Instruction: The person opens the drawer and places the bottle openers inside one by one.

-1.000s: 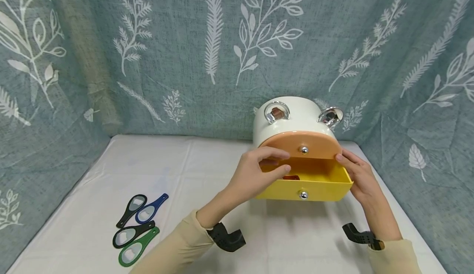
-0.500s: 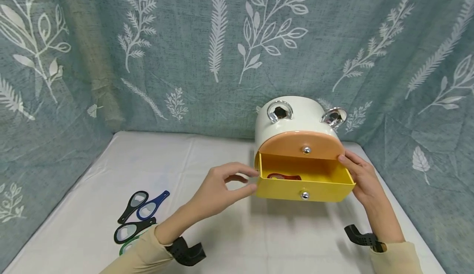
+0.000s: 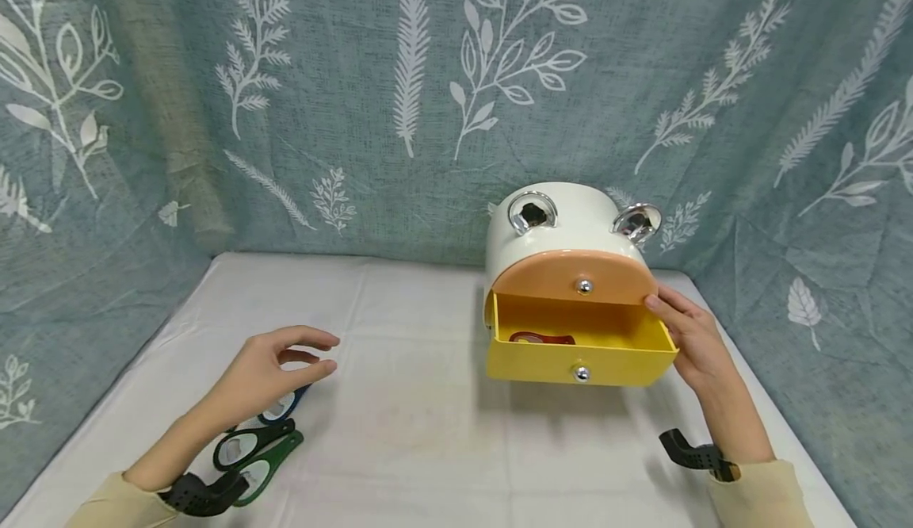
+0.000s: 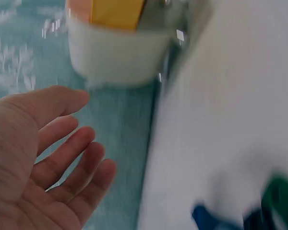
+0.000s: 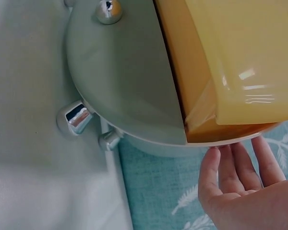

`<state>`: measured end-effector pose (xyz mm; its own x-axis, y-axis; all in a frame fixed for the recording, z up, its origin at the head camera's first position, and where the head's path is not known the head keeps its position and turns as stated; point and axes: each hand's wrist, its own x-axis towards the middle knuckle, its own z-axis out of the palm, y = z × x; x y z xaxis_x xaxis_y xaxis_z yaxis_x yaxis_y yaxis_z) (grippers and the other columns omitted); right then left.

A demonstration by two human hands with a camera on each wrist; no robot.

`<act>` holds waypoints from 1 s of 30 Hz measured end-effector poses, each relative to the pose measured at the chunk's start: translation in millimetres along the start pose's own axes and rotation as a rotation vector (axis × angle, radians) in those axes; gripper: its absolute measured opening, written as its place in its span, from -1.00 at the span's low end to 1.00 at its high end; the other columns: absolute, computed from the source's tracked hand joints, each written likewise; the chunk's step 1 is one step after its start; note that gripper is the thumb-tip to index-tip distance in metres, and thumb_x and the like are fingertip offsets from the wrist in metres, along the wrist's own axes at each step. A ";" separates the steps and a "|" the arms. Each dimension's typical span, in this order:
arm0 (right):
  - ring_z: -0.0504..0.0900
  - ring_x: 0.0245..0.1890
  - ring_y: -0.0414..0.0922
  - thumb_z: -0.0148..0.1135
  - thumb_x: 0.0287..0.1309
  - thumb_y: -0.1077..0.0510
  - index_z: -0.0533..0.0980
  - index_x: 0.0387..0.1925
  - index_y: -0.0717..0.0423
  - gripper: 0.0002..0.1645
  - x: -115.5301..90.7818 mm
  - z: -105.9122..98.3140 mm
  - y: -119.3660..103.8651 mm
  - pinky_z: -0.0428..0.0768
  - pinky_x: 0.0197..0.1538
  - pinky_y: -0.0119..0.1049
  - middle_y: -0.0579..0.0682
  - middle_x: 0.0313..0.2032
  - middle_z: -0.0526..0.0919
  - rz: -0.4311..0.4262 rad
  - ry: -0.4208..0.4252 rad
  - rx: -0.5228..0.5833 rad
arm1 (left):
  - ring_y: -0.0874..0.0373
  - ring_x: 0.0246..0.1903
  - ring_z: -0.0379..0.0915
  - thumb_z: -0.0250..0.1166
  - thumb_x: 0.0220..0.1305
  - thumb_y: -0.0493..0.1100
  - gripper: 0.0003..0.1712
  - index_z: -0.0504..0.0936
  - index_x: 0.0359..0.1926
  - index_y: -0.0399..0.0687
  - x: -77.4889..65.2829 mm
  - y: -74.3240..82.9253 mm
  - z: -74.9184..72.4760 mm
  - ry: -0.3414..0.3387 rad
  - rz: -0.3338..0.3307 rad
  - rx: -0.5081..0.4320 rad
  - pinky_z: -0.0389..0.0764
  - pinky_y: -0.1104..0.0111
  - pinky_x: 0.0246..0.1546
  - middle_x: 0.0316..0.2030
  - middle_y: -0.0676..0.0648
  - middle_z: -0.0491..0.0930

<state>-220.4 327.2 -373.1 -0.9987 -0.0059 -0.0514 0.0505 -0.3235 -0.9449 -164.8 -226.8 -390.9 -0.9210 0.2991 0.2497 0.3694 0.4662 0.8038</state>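
Observation:
My left hand point(image 3: 278, 361) hovers at the left over a group of paddle-shaped bottle openers, its fingers loosely bent and holding nothing. Below it show a blue bottle opener point(image 3: 282, 406), a black bottle opener point(image 3: 246, 442) and a green bottle opener point(image 3: 267, 467); the hand and wrist partly cover the group. My right hand point(image 3: 692, 338) rests its fingers against the right side of a white rounded drawer box point(image 3: 571, 217). The box's yellow lower drawer point(image 3: 535, 363) is pulled out, with a red bottle opener point(image 3: 545, 339) lying inside. An orange upper drawer point(image 3: 542, 274) is closed.
Two shiny ring-like eyes stick up from the box top, the left eye point(image 3: 533, 211) and the right eye point(image 3: 637, 223). A white cloth point(image 3: 399, 417) covers the table. Behind hangs a blue-green leaf-patterned curtain point(image 3: 342, 100).
My left hand has moved from the yellow drawer leftward to above the bottle openers, uncovering the red one inside the drawer. My right hand has stayed at the box's side.

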 end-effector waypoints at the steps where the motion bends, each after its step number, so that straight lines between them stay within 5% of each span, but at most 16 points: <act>1: 0.51 0.00 -0.19 0.27 0.29 0.25 0.69 -0.05 -0.09 -0.73 0.1 0.1 -0.3 0.58 -0.01 -0.41 -0.13 -0.03 0.62 -0.004 0.002 0.000 | 0.11 -0.16 0.62 0.43 0.23 -0.10 -0.66 0.66 0.02 -0.03 -2.2 -6.0 -5.2 -0.001 -0.009 0.028 0.65 0.31 -0.20 -0.03 -0.04 0.63; 11: 0.51 0.01 -0.20 0.31 0.26 0.24 0.68 -0.03 -0.09 -0.72 1.3 1.0 -0.8 0.57 0.01 -0.41 -0.14 -0.01 0.61 -0.002 0.008 -0.001 | -0.15 -0.06 0.56 0.44 0.22 -0.14 -0.53 0.60 0.08 -0.29 -15.7 -42.3 -23.4 -0.053 -0.080 0.094 0.64 0.35 -0.17 -0.02 -0.21 0.62; 19: 0.48 0.04 -0.19 0.31 0.27 0.23 0.67 0.00 -0.10 -0.70 0.4 -0.8 0.3 0.56 0.02 -0.41 -0.14 0.01 0.59 0.005 0.004 0.008 | -0.08 -0.09 0.58 0.49 0.15 -0.16 -0.44 0.57 0.12 -0.32 -16.1 -55.8 -23.8 -0.129 -0.156 0.070 0.63 0.36 -0.17 -0.01 -0.22 0.61; 30: 0.50 0.03 -0.20 0.31 0.27 0.24 0.67 0.00 -0.10 -0.70 1.6 -1.4 2.7 0.56 0.03 -0.40 -0.13 0.01 0.59 -0.003 0.006 0.012 | 0.01 -0.14 0.60 0.53 0.08 -0.16 -0.47 0.62 0.05 -0.29 -15.1 -64.0 -16.4 -0.151 -0.168 0.099 0.63 0.33 -0.18 -0.07 -0.15 0.64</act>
<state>-221.9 327.6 -376.2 -0.9987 0.0005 -0.0506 0.0475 -0.3352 -0.9410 -176.6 -274.9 -437.3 -0.9443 0.3280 0.0273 0.2296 0.5969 0.7688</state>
